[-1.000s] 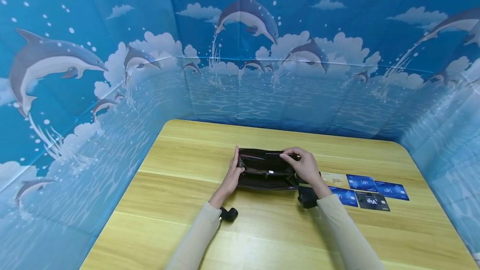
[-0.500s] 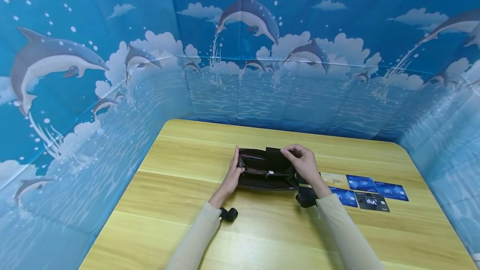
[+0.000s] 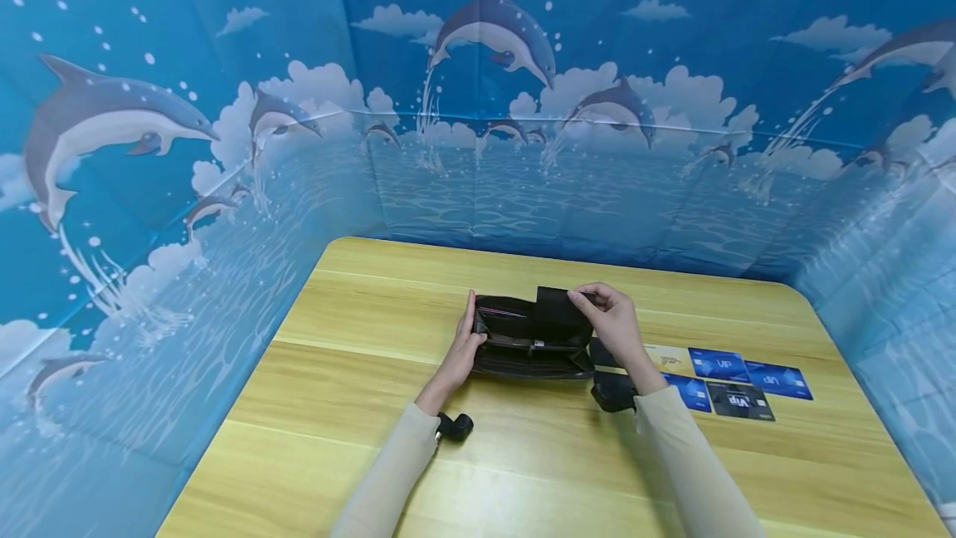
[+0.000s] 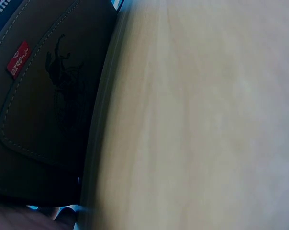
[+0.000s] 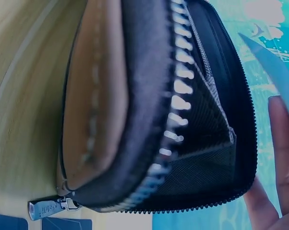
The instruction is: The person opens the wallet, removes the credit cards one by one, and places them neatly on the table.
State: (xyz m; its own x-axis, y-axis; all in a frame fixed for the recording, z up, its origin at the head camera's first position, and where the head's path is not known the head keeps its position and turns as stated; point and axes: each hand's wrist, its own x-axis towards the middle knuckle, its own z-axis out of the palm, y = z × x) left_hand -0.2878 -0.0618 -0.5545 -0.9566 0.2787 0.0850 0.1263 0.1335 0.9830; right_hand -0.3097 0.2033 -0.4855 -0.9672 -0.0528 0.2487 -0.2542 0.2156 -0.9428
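A dark brown zip-around wallet (image 3: 526, 366) is spread open at the middle of the table, showing its inner compartments. My left hand (image 3: 459, 355) grips its left end, thumb at the near side of the opening. My right hand (image 3: 618, 326) pinches a black card (image 3: 554, 303) that stands upright, partly above the wallet's far right rim; its lower edge looks to be inside or just behind the opening. In the right wrist view the card's edge (image 5: 273, 64) shows beside my fingers (image 5: 284, 153), past the wallet's zipper teeth. A red tag (image 4: 18, 59) marks the wallet's outside in the left wrist view.
To the wallet's right lie several cards: a gold card (image 3: 668, 358), blue cards (image 3: 717, 364) and a black VIP card (image 3: 741, 402). My right forearm partly covers that group. The wooden table (image 3: 358, 314) has a dolphin-print curtain (image 3: 478, 198) along its far and side edges.
The black card has risen out of the wallet and shifted right, pulled by my right hand up and to the right. My left hand and the wallet have stayed in place.
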